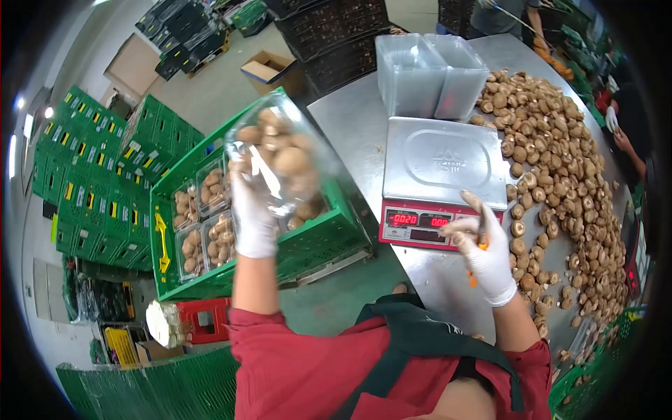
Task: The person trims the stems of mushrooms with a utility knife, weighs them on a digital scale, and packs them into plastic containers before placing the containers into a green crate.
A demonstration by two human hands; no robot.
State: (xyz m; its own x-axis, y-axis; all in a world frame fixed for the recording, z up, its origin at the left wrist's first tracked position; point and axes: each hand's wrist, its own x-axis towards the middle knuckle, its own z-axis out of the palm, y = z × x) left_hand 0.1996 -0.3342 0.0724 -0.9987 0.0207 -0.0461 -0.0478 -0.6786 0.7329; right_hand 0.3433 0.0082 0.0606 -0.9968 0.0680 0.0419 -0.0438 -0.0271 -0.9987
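Observation:
My white-gloved left hand (pixel 252 220) grips a clear plastic tray of mushrooms (pixel 287 157), tilted and slightly blurred above the green crate (pixel 336 234). Inside that crate sit several more trays of mushrooms (pixel 221 238). My right hand (pixel 486 262), also gloved, hovers by the front of the weighing scale (pixel 444 164) with its fingers curled. An orange-handled tool (pixel 483 246) is tucked in that hand; its working end is hard to make out. The scale's metal plate is bare, and its red display reads -0.020.
A large heap of loose mushrooms (pixel 553 154) covers the table's right side. Stacked clear trays (pixel 413 77) stand behind the scale. Green crates (pixel 98 182) are piled at left, black crates (pixel 329 35) at the back. Other people (pixel 623 133) work across the table.

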